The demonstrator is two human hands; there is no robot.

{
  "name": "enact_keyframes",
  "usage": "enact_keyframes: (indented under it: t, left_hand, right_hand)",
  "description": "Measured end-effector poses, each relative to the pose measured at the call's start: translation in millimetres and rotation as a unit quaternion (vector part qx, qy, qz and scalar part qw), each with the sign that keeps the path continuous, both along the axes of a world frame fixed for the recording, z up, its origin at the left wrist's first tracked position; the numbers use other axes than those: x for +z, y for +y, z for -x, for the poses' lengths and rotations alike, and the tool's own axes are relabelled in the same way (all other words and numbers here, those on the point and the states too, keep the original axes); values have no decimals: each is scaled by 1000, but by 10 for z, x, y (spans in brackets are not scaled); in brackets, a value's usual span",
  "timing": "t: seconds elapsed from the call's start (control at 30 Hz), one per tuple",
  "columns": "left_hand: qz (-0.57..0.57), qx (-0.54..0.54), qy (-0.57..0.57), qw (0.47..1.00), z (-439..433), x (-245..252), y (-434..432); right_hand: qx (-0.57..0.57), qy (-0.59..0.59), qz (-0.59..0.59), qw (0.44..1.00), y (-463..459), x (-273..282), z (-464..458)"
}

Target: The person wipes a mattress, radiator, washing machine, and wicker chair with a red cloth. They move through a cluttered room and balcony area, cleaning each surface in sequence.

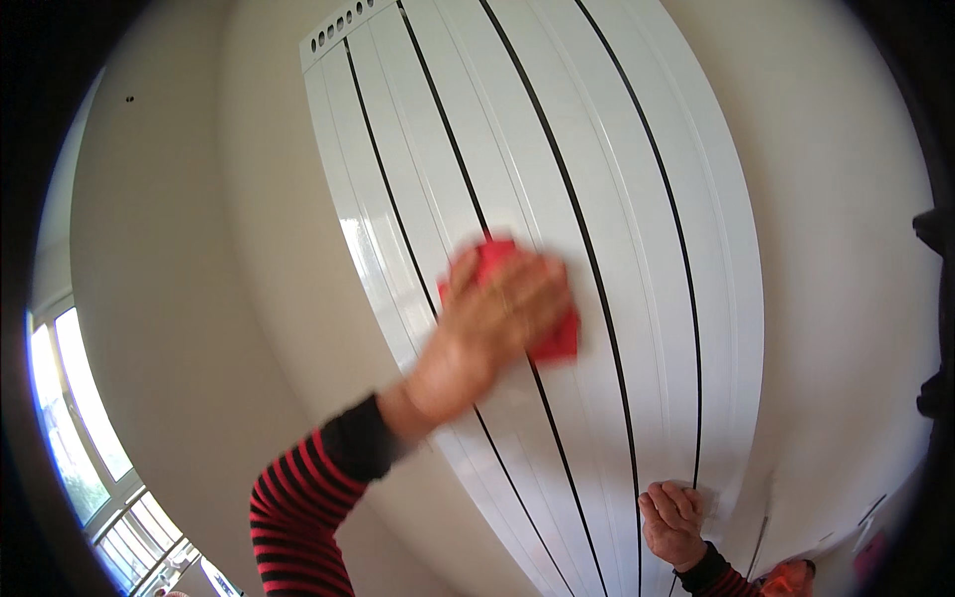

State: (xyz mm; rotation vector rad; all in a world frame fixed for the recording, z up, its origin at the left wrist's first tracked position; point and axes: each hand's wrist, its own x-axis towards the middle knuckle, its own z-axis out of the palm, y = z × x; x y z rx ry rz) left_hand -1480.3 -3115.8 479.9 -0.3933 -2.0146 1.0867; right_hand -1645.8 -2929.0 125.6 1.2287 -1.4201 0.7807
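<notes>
A tall white panel radiator (634, 313) with dark gaps between its upright panels fills the middle of the view. My left hand (492, 321), in motion blur, presses a folded red cloth (559, 339) flat against the front of the radiator. Part of the cloth shows above and below the fingers; the palm hides the rest. Lower and to the right, my right hand (674, 522) touches the panels, its fingers bent and close together beside a dark gap. What lies under those fingers is hidden. Both arms wear black sleeves with red stripes.
Beige wall (283, 246) runs along both sides of the radiator. Oval slots (339, 26) line its top edge. A bright window (82, 418) with a railing (142, 537) stands at the far left. An orange object (791, 578), partly cut off, is at the lower right.
</notes>
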Motion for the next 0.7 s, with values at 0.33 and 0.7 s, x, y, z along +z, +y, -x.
enact_keyframes:
  t: [0.33, 0.7]
  left_hand:
    - [-22, -147, -88, 985, -55, 906, 148]
    - [-182, -64, 258, 947, 1478, 2379, 1263]
  right_hand:
    - [10, -4, 7, 1000, 33, 14, -13]
    - [18, -16, 3, 1000, 48, -29, -6]
